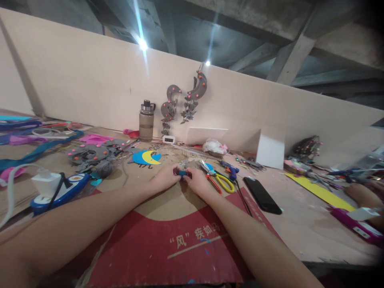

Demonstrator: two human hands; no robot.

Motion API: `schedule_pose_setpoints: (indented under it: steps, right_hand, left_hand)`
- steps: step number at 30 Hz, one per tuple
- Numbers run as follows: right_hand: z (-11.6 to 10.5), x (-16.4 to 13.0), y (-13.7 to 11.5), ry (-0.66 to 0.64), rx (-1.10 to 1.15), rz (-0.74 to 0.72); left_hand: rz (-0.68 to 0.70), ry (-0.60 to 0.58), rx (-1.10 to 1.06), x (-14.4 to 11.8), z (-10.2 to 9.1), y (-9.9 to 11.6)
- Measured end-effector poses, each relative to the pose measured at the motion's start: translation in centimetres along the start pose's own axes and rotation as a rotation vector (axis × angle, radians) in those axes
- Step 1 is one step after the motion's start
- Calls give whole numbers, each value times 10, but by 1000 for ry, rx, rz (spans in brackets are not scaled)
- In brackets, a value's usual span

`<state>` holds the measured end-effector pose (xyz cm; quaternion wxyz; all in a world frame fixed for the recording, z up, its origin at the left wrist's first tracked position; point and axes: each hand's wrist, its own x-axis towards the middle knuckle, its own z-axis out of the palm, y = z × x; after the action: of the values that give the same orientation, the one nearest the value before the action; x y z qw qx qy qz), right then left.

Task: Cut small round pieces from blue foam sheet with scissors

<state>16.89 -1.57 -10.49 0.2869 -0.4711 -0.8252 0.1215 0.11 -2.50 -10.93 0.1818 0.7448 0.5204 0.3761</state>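
Between the fingertips of both hands, a small blue piece (182,173) was pinched from either end. Its long axis ran left to right, roughly level with the worktop, so each hand met one end of it. The left hand (166,179) had its fingers curled closed on the left end; the right hand (196,181) had its fingers closed on the right end. Neither hand was plainly nearer: the piece sat midway, with the fingertips almost touching across it. What the piece was made of was too small to tell.

Under the hands lay a flattened cardboard sheet (168,240) with a red printed band, and both wrists rested on or just above it. Just beside the right hand, on its outer side, lay scissors with yellow handles (223,182), and past them a blue glue gun (229,168) with its cord trailing toward the person. A black phone (262,195) lay flat further right, well apart from the hands.

Beyond the left hand sat a blue and yellow foam cutout (147,157), and further left a heap of grey cutouts with pink dots (93,154). A water bottle (147,120) stood upright against the back board (90,84), near grey ornaments (183,102) hung on it. At the far right edge another person's hand (361,194) rested on the worktop (300,228).
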Motion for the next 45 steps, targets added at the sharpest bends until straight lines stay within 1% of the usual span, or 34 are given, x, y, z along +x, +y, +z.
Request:
schedule_pose_setpoints:
  steps: [4, 10, 16, 20, 24, 29, 31, 35, 40, 45]
  right_hand:
    - [2, 0, 2, 15, 2, -4]
    - [4, 1, 4, 33, 20, -13]
    - [1, 2, 4, 96, 35, -5]
    - [2, 2, 4, 58, 31, -11]
    - [3, 1, 4, 56, 27, -12]
    - [2, 0, 2, 32, 28, -11]
    - [1, 0, 1, 33, 27, -6]
    - [0, 0, 0, 44, 26, -5]
    - [2, 1, 1, 34, -15, -4]
    - [3, 0, 2, 14, -54, -17]
  left_hand:
    - [0, 48, -63, -1, -2, 4]
    - [17, 28, -101, -1, -3, 2]
    - [55, 88, -134, -1, -1, -1]
    - [43, 16, -113, 1, -1, 0]
    - [33, 22, -105, 1, -1, 3]
    - [31, 1, -84, -1, -3, 8]
    - [16, 5, -96, -2, -4, 8]
    - [-25, 71, -141, -2, -6, 8]
    - [-20, 13, -146, -1, -5, 6]
    - [-12, 63, -125, -1, -4, 6]
